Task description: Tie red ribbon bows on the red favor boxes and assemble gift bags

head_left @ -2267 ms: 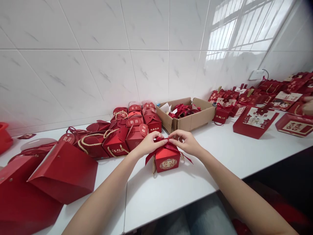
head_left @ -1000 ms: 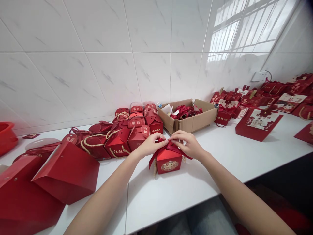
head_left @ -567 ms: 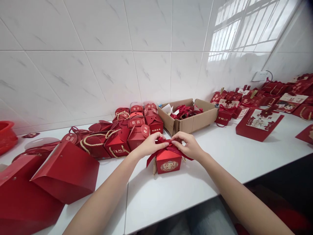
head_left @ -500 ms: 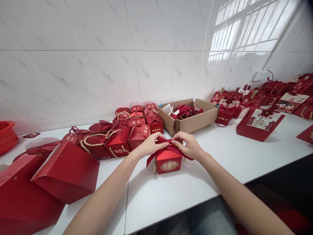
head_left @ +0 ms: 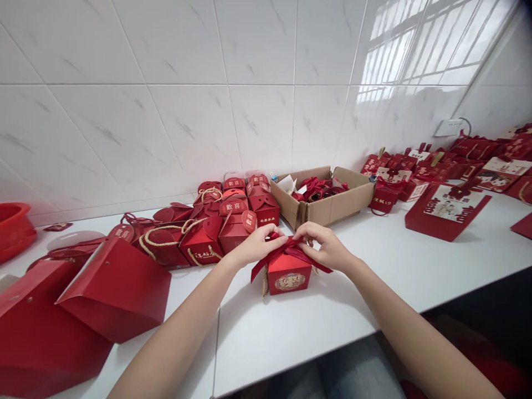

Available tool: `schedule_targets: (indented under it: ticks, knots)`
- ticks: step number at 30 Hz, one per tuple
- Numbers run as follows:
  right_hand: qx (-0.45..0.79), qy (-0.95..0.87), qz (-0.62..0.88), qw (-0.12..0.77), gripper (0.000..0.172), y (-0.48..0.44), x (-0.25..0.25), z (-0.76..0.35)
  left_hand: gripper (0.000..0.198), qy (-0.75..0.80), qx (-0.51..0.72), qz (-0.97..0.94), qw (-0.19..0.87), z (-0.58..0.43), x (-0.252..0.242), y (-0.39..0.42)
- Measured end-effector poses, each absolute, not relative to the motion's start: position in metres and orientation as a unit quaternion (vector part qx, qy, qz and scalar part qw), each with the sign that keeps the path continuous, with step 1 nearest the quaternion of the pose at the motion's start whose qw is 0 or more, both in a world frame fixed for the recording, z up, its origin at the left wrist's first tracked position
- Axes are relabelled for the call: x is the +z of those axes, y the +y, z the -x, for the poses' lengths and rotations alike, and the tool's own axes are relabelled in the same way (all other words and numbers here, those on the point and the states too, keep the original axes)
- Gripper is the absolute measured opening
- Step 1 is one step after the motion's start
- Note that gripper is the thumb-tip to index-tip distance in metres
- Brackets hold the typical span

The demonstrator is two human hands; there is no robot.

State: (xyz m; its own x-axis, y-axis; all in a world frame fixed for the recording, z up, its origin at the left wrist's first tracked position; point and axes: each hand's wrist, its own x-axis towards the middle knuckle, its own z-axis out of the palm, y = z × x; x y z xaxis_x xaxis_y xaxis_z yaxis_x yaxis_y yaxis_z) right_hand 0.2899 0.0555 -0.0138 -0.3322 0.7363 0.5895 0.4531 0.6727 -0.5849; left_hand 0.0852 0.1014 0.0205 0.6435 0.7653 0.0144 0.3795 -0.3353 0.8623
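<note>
A small red gift box (head_left: 290, 272) with a gold emblem on its front stands upright on the white table (head_left: 257, 332). Dark red ribbon (head_left: 266, 264) lies across the top of the box, its two ends hanging out to either side. My left hand (head_left: 261, 244) pinches the ribbon at the upper left, thumb against fingers. On the other side my right hand (head_left: 322, 244) is closed on the same ribbon, close to its middle. The fingertips of both hands nearly meet above the box. Bits of twisted cord (head_left: 265, 282) show beside the box.
Behind the hands sits an open cardboard box (head_left: 338, 209) holding red ribbons. Several red boxes with rope handles (head_left: 201, 242) crowd the left, with larger red boxes (head_left: 118, 293) nearer. A red basin (head_left: 14, 230) is far left. More red gift boxes (head_left: 446, 213) stand right. A tiled wall (head_left: 187, 122) rises behind.
Both hands stay on the ribbon above the box. The right fingers have shifted slightly, and the ribbon's left end shows a little more. The whole view has moved slightly.
</note>
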Motion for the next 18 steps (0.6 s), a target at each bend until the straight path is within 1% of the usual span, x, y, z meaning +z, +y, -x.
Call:
schedule_targets:
  ticks: [4, 8, 12, 18]
  knots:
    - [0.174, -0.788, 0.379, 0.453, 0.006, 0.054, -0.012, -0.288, 0.038, 0.366, 0.221, -0.780, 0.458, -0.086, 0.019, 0.103]
    - [0.188, -0.743, 0.434, 0.473, 0.005, 0.054, -0.010, -0.282, 0.038, 0.368, 0.221, -0.768, 0.476, -0.086, 0.019, 0.103]
    - [0.233, -0.723, 0.441, 0.479, 0.020, 0.055, -0.011, -0.279, 0.034, 0.369, 0.218, -0.757, 0.493, -0.086, 0.020, 0.103]
    - [0.255, -0.731, 0.449, 0.446, 0.034, 0.054, -0.009, -0.282, 0.033, 0.368, 0.216, -0.754, 0.499, -0.085, 0.019, 0.103]
